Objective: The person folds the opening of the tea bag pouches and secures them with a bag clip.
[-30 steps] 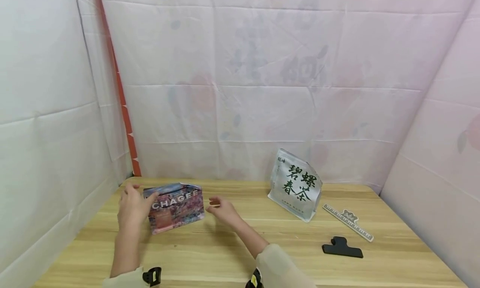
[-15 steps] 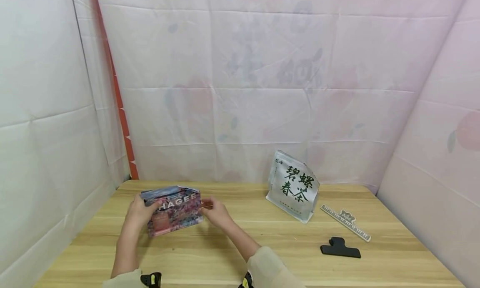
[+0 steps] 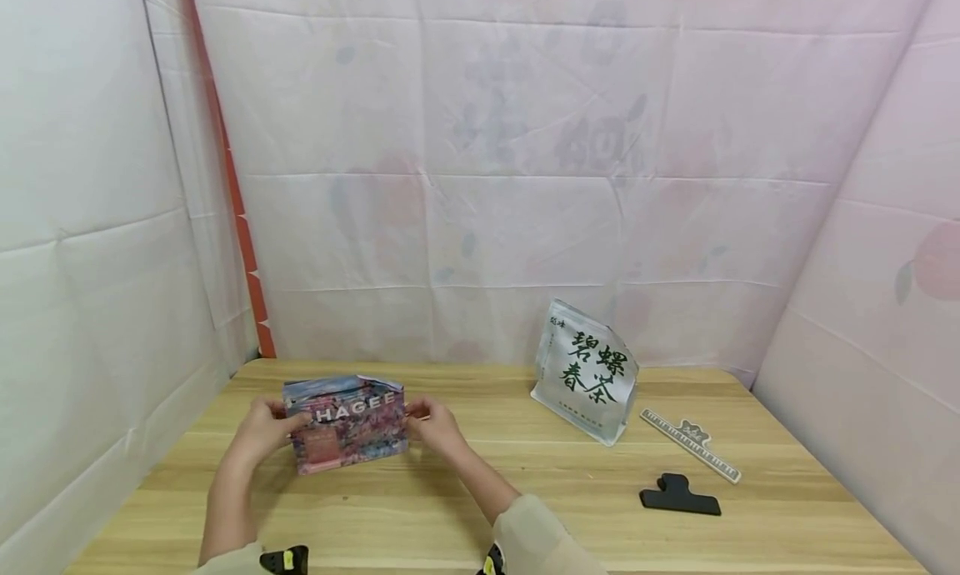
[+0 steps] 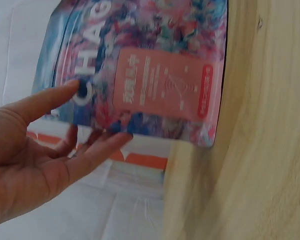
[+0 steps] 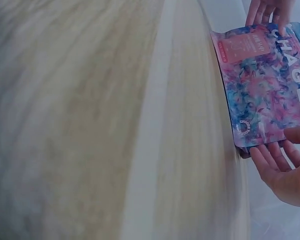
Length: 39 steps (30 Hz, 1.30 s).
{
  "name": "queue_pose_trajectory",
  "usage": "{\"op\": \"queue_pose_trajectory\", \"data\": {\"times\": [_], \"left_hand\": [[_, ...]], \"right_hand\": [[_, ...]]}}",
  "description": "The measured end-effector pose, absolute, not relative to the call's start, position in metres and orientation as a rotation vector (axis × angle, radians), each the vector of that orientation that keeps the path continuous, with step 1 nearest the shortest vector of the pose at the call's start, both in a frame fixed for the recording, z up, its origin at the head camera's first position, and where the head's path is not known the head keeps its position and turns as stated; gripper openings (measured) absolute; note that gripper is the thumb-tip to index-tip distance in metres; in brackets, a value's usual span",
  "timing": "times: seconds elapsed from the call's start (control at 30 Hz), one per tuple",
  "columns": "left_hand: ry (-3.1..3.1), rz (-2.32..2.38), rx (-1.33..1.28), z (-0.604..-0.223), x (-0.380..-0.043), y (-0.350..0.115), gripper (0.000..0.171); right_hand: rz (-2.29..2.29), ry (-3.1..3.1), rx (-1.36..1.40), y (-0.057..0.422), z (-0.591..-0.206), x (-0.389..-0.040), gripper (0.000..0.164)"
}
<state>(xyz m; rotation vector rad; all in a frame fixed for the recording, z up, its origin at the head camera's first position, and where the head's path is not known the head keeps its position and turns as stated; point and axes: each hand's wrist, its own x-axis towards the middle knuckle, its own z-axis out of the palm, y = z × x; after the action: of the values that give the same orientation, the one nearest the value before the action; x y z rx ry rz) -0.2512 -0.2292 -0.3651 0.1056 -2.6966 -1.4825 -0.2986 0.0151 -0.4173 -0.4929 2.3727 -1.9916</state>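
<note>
Two narrowly parted grips, left hand (image 3: 259, 433) and right hand (image 3: 437, 429), pinch the pouch (image 3: 360, 435); in the head view its first letter is hidden.

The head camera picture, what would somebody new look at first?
Probably the bright pink-and-blue CHAGEE bag, on the left part of the table between the left hand and the right hand. Next might come the silvery bag with big dark writing, standing farther right, and the black clip lying nearer the camera.
</note>
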Motion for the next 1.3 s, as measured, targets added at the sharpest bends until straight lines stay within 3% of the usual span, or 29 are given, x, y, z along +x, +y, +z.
{"op": "queue_pose_trajectory", "data": {"times": [0.1, 0.2, 1.3], "left_hand": [[-2.634, -1.597, 0.061, -0.368, -0.251, -0.234, 0.019], [-2.602, -1.673, 0.056, -0.371, -0.251, -0.235, 0.015], [-2.631, -1.688, -0.102, -0.366, -0.261, -0.188, 0.014]], "right_hand": [[-1.988, 2.379, -0.451, 0.014, -0.417, -0.298, 0.009], [-1.959, 2.425, -0.419, 0.015, -0.418, -0.299, 0.005], [-1.990, 2.258, -0.344, 0.074, -0.410, -0.292, 0.014]]}}
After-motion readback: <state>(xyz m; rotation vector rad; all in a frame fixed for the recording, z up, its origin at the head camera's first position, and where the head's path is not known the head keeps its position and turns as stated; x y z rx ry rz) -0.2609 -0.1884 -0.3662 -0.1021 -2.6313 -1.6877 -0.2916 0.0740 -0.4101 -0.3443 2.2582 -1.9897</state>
